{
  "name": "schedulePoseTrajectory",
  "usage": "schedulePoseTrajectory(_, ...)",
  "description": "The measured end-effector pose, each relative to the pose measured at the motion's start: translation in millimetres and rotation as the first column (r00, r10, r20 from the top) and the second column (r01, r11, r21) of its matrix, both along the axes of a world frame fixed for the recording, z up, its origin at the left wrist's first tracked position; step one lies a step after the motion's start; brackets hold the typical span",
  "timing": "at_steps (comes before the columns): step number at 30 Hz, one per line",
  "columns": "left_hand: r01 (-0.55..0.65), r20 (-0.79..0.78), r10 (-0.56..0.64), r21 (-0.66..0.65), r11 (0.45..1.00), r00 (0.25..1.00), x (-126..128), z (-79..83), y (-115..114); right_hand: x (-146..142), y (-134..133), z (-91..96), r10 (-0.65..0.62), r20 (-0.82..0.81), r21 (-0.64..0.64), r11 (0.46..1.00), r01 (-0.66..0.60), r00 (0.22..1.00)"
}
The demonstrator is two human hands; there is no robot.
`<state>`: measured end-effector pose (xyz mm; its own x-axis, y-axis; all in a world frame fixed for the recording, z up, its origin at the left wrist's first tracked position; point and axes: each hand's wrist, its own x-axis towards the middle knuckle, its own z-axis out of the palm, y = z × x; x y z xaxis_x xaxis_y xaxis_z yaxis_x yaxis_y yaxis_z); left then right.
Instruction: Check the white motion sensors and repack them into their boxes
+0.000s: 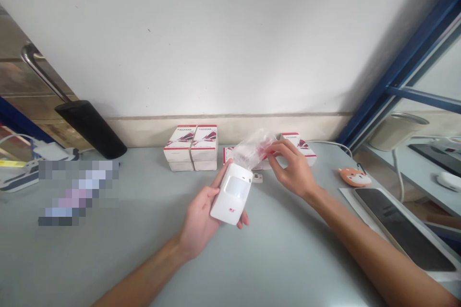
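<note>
My left hand (200,220) holds a white PIR motion sensor (230,195) upright, its rounded lens facing up toward me and a small red mark near its lower end. My right hand (293,169) pinches a crumpled clear plastic bag (250,149) with red inside it, just above the top of the sensor. Behind my hands stand stacked white boxes with red trim (190,146), and another such box (299,148) lies partly behind my right hand. A small white part (257,177) rests on the grey tabletop (144,259) near the sensor.
A black phone or tablet (403,229) lies on white paper at the right, beyond an orange fox-shaped toy (355,177). A black cylindrical object (90,128) stands at the left by a door handle. A pixelated patch (77,193) covers part of the table.
</note>
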<state>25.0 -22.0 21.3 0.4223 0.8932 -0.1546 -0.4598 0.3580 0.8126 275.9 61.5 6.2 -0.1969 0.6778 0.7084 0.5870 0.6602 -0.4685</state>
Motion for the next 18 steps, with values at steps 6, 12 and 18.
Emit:
schedulePoseTrajectory(6, 0.006, -0.014, -0.006, 0.007, 1.000, 1.000, -1.7, -0.9, 1.4, 3.5, 1.0, 4.3, 0.001, -0.022, 0.017, 1.000, -0.001, 1.000)
schedulePoseTrajectory(12, 0.002, -0.015, -0.002, 0.026, 1.000, 1.000, -2.8, -2.9, 2.8, 1.0, -3.0, 6.1, 0.038, 0.023, 0.019, 0.999, -0.038, 0.999)
schedulePoseTrajectory(18, -0.024, -0.035, 0.026, 0.057, 0.998, 0.999, -3.5, -4.8, 3.6, -2.4, -8.2, 4.2, -0.018, 0.054, -0.032, 0.999, 0.020, 0.998)
